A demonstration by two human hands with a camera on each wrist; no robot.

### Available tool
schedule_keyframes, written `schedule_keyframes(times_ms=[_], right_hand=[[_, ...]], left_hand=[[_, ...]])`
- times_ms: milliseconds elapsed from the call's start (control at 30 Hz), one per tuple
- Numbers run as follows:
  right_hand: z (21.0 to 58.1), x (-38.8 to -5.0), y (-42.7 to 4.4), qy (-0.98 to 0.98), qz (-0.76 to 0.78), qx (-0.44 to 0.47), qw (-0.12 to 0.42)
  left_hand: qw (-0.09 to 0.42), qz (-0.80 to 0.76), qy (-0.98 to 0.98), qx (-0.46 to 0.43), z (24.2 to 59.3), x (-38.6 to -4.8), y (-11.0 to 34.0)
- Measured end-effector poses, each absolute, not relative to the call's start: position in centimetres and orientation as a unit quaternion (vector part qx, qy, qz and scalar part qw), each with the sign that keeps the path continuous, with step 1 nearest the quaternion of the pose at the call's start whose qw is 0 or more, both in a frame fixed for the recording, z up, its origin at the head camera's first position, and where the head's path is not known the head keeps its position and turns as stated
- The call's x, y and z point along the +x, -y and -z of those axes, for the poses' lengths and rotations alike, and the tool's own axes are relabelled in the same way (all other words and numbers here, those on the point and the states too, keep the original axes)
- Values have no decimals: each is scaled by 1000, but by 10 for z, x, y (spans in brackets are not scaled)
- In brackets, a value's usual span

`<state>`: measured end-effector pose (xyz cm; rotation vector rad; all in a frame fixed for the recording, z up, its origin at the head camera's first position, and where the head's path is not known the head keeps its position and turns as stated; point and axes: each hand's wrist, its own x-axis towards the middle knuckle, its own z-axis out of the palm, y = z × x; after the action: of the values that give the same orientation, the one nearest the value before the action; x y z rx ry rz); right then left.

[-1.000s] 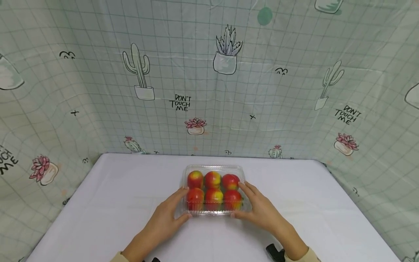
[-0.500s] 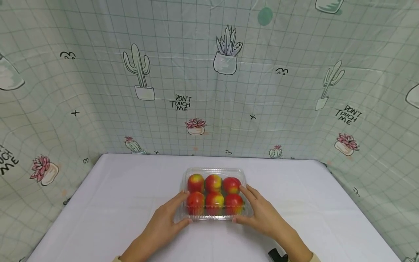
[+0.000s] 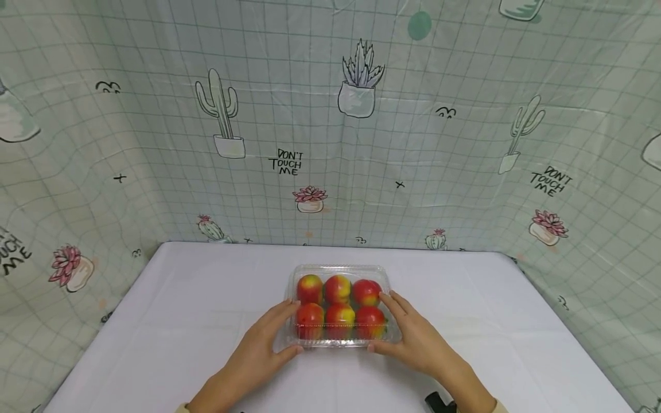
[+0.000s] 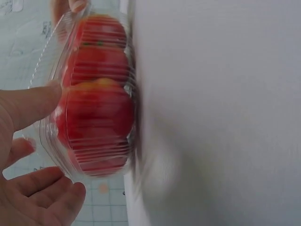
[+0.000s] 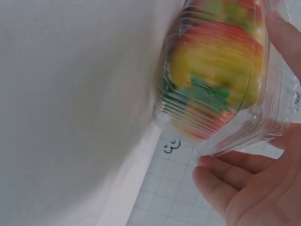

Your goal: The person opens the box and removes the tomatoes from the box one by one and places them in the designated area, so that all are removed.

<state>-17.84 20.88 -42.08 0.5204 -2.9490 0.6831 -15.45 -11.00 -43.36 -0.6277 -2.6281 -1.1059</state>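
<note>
A clear plastic clamshell box [image 3: 339,268] sits on the white table, its lid down over several round red and yellow fruits [image 3: 339,316]. They look like apples or peaches; one shows a green leafy part in the right wrist view. My left hand [image 3: 258,347] holds the box at its left end, thumb at the near rim and fingers along the side. At the right end my right hand [image 3: 415,338] holds it in the same way. In the left wrist view the box's ribbed wall stands close against the tabletop. Some fingertips are hidden behind the rim.
The white-clothed table [image 3: 206,281] extends around the box on all sides. Behind and beside it hangs a pale green checked curtain [image 3: 320,132] printed with cacti. A black strap piece [image 3: 440,402] shows by the right wrist.
Over the first half second the box and both hands came slightly nearer to me. Since then they have stayed almost still, and both hands keep their hold.
</note>
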Motion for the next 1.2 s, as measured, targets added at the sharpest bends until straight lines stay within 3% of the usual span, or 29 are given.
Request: schedule_keyframes(times_ms=[167,533,833,1200], right_hand=[[422,-180,-211,958,-211,186,59],[423,-184,-206,929,-149,285,183],[413,-183,-178,918,-157,332,148],[404,-189,-138,896,-132,397,150]], left_hand=[[76,394,894,-201,434,-157,113],[-18,471,865,-173,438,-162,118],[-46,499,849,-169,440,-164,122],[-72,520,827,-201,440,-166,126]])
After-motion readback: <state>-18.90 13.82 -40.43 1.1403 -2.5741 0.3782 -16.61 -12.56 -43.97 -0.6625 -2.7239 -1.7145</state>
